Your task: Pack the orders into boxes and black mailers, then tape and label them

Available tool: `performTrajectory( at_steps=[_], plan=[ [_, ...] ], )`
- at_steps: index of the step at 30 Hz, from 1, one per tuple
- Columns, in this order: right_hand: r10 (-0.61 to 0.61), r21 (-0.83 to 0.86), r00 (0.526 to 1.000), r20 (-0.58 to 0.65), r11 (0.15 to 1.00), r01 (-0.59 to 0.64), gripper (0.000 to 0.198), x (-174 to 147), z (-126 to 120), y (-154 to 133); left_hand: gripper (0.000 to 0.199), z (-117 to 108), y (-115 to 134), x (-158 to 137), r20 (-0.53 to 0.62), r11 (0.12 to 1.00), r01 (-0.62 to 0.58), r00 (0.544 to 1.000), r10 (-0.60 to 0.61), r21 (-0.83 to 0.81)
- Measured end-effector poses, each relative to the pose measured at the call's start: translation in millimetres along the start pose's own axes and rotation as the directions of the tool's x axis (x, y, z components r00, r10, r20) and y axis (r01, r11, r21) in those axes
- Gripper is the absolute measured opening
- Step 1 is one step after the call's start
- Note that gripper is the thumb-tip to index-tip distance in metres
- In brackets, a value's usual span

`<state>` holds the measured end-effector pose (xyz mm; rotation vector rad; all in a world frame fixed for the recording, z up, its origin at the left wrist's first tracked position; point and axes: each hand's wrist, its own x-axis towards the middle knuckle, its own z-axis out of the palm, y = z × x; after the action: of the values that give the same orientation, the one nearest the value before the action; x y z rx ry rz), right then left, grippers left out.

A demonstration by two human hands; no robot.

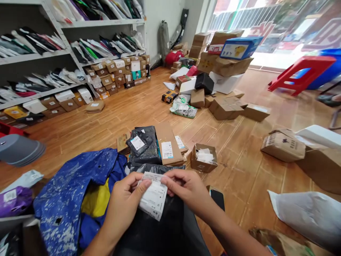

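Both of my hands pinch a white printed shipping label [152, 199] by its upper part. My left hand [128, 195] grips its left side, thumb on top. At the upper right corner, my right hand [183, 186] presses thumb and fingers together on the same label. The label's lower end hangs free over a black plastic package [165, 227]. Just past my hands lie a black wrapped parcel [144, 142] with a white label and a flat brown carton [167, 142]. A small open box [204, 165] with white paper slips inside stands to the right.
A blue and yellow sack [71, 192] lies at left, near a grey bucket [21, 149]. A phone [217, 199] rests on the floor at right. Cartons [229, 106] pile up ahead, with a red stool [303, 73] beyond. Shelves [103, 23] of parcels line the left wall.
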<state>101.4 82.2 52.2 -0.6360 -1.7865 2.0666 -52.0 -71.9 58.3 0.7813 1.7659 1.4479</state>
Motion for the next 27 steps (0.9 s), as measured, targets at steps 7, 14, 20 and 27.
performTrajectory(
  at_steps=[7,14,20,27],
  plan=[
    [0.058,0.098,0.998,0.037,0.993,-0.061,0.047,7.5,-0.3,5.2,0.044,-10.5,-10.9,-3.2,-0.044,0.972,0.113,0.991,-0.124,-0.206],
    [0.101,0.125,0.992,0.078,0.986,-0.11,0.043,9.0,0.3,4.4,0.047,-12.5,-14.5,-5.1,-0.015,0.969,0.151,0.988,-0.157,-0.197],
    [0.108,0.11,0.993,0.057,0.987,-0.113,0.036,9.2,0.0,6.0,0.046,-14.6,-17.7,-3.5,-0.026,0.973,0.157,0.986,-0.164,-0.167],
    [0.168,0.133,0.977,0.129,0.974,-0.185,0.037,11.8,-0.5,6.4,0.049,-14.2,-21.5,-8.4,0.066,0.985,0.14,0.989,-0.134,-0.102]
  ],
)
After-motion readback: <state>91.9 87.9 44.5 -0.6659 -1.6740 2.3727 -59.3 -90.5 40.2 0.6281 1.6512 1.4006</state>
